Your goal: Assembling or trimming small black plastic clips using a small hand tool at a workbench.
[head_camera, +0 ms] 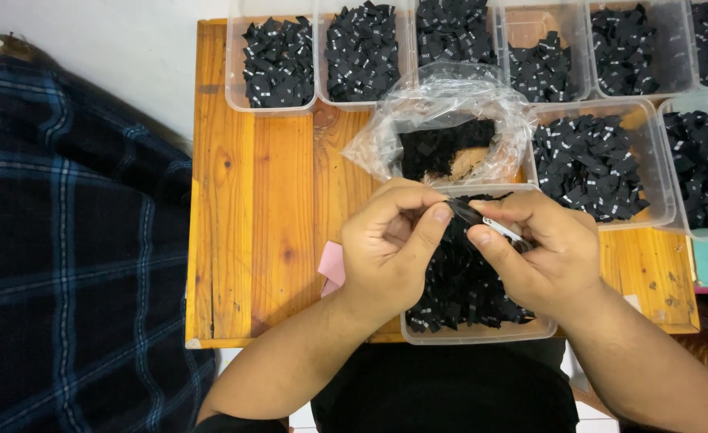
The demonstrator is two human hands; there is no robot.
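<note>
Surroundings: we are looking down at a wooden tabletop [249, 200] carrying clear tubs [280, 60] of black tags along twelve o'clock, and a crumpled plastic bag [442, 120] just beyond our hands.
Side: a dark plaid cloth [65, 240] is lying at nine o'clock, a pink slip [331, 265] is peeking out beside our left wrist.
Tag: a small black tag [466, 212] is sitting between both hands, above the near tub [474, 329] of tags.
Left hand [390, 248]: we are curling it nearly closed, thumb and forefinger pinching the tag's left end.
Right hand [542, 248]: we are pinching the tag's other end, fingers curled over it.
</note>
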